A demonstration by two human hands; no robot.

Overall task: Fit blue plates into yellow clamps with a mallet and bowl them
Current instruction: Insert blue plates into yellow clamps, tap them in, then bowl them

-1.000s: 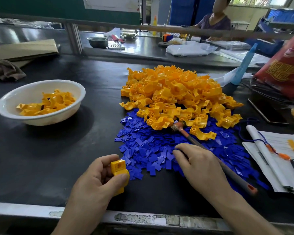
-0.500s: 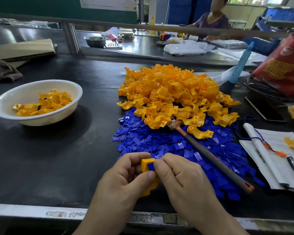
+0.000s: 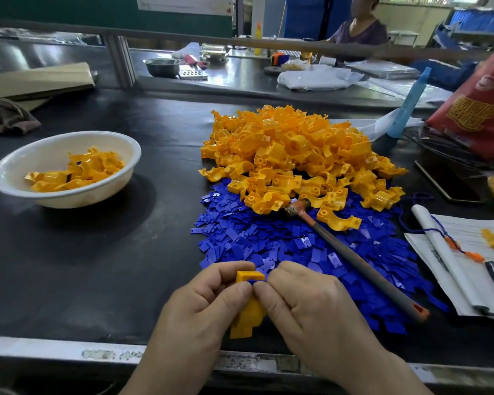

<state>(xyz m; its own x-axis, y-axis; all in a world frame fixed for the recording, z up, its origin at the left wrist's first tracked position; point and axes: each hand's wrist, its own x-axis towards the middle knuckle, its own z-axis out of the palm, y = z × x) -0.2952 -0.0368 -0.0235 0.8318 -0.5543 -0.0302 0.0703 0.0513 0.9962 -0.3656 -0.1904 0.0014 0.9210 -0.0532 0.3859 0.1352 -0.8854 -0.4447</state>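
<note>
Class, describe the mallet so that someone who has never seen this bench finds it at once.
Find the big heap of yellow clamps on the black bench, with blue plates spread before it. The mallet lies slanted across those plates, head end at the heap. It is the only long grey-and-orange stick among small plastic pieces.

Right hand (image 3: 311,306) with plate (image 3: 253,281) at clamp (image 3: 247,275)

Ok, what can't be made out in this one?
Head view only.
1. Whether the plate is seated in the clamp: the left hand and right hand cover the joint.
2. The head of the mallet: tucked under the pile of clamps.
3. The notebook writing: too small, and cut off by the right edge.
</note>
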